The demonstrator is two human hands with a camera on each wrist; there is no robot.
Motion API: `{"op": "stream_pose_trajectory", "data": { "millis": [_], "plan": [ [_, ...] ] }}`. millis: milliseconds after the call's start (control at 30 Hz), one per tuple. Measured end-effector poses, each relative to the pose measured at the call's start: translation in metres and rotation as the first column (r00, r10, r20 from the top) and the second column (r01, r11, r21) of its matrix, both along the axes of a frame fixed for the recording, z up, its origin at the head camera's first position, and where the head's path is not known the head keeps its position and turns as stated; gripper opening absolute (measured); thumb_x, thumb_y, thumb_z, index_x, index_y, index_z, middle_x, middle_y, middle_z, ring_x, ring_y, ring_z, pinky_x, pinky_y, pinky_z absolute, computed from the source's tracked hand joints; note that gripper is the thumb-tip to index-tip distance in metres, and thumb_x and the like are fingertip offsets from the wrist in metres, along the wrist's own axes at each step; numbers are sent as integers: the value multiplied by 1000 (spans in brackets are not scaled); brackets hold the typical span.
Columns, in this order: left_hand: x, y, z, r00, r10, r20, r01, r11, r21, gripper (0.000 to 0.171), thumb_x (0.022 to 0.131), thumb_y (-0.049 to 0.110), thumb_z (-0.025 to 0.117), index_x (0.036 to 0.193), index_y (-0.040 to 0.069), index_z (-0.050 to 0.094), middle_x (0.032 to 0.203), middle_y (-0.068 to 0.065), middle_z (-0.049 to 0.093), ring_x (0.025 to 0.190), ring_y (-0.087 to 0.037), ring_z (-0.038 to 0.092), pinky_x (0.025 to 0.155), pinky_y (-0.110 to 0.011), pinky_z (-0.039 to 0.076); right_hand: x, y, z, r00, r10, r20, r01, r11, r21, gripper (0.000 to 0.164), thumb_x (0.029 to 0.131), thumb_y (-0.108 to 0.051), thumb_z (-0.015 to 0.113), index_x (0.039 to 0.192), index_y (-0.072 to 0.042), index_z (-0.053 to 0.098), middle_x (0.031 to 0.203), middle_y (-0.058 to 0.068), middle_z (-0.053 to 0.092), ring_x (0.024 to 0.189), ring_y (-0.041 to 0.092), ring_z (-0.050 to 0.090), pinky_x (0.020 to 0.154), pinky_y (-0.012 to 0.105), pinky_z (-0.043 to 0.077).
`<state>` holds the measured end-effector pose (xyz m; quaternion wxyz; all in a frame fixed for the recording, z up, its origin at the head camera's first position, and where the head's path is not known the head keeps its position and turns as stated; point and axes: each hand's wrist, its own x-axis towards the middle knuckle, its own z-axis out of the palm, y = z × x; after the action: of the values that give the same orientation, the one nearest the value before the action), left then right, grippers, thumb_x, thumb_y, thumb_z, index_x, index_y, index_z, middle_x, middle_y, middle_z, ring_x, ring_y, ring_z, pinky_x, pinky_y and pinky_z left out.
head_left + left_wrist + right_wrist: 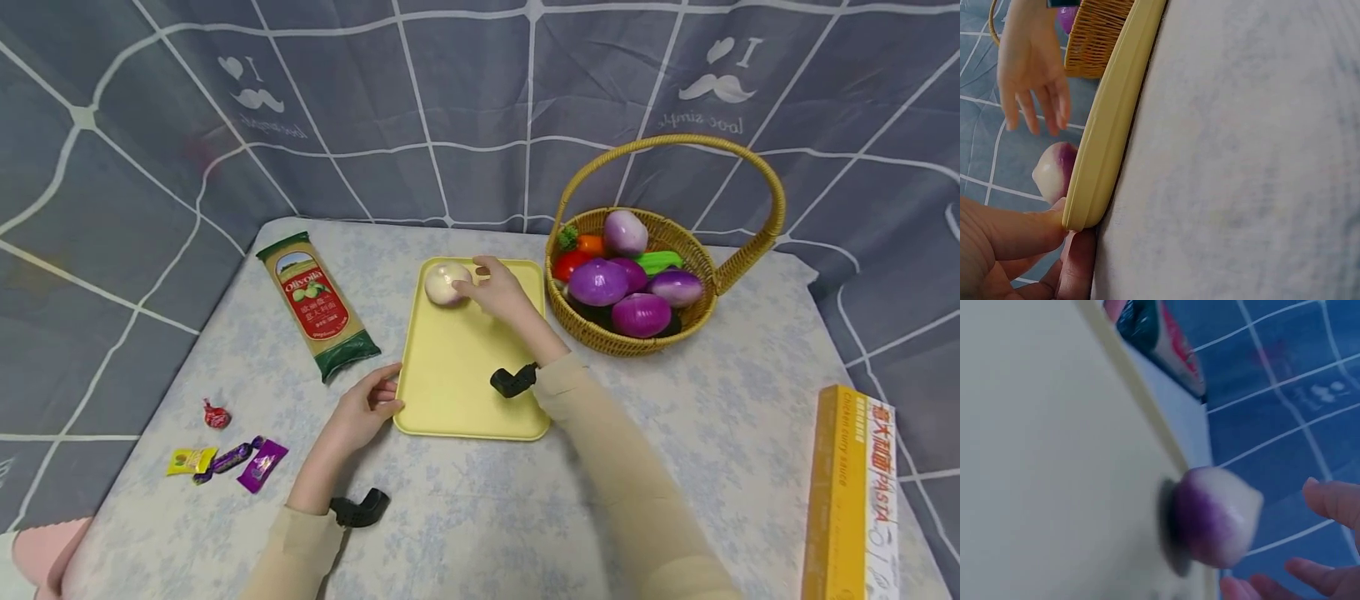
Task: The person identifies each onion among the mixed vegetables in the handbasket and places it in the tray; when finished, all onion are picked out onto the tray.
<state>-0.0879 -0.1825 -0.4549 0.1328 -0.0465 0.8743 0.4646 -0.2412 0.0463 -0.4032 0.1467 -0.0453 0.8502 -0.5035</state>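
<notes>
A white-and-purple turnip point(446, 284) sits at the far left corner of a yellow tray point(468, 367). Beside it is my right hand point(501, 292), fingers spread and loosely bent, holding nothing. A gap shows between those fingers and the turnip point(1216, 515) in the right wrist view. My left hand point(365, 408) pinches the tray's near left edge. Its thumb lies on the rim and its fingers come from below, as the left wrist view shows at the tray's corner point(1100, 156).
A wicker basket point(633, 346) of toy vegetables with a tall handle stands right of the tray. On the left lie a spaghetti packet point(318, 304) and several wrapped candies point(262, 465). A yellow pasta box point(847, 492) is at the right edge. Gridded cloth point(480, 100) hangs behind.
</notes>
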Motion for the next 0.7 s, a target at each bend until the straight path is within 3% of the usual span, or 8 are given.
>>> {"op": "stream_pose_trajectory", "data": {
  "millis": [267, 433, 567, 700],
  "plan": [
    [1, -1, 0, 1000, -2, -5, 2, 1000, -8, 56, 93, 0, 63, 146, 4, 44, 116, -18, 60, 104, -26, 58, 81, -25, 51, 35, 45, 39, 983, -28, -181, 6, 993, -119, 42, 96, -20, 64, 135, -5, 56, 129, 15, 63, 117, 29, 62, 99, 41, 51],
    [1, -1, 1, 1000, -10, 3, 10, 1000, -7, 56, 93, 1, 63, 146, 4, 44, 117, -18, 59, 105, -26, 58, 82, -27, 51, 56, 88, 54, 961, -75, -266, 45, 992, -116, 37, 97, -21, 62, 131, -5, 60, 124, 14, 66, 113, 28, 63, 99, 38, 51],
    [1, -2, 3, 1000, -26, 7, 27, 1000, -12, 57, 94, 2, 63, 147, 4, 43, 117, -18, 59, 106, -27, 59, 83, -29, 51, 69, 123, 60, 949, -137, -285, 117, 989, -85, 38, 99, -25, 60, 131, -6, 59, 124, 14, 66, 112, 21, 64, 97, 25, 51],
    [0, -2, 4, 999, -44, 7, 44, 999, -13, 56, 94, 2, 63, 146, 4, 43, 116, -18, 60, 106, -27, 59, 83, -30, 51, 79, 155, 60, 928, -204, -313, 187, 979, -83, 39, 100, -25, 58, 132, -4, 59, 122, 14, 66, 103, -1, 62, 92, 10, 47]
  ]
}}
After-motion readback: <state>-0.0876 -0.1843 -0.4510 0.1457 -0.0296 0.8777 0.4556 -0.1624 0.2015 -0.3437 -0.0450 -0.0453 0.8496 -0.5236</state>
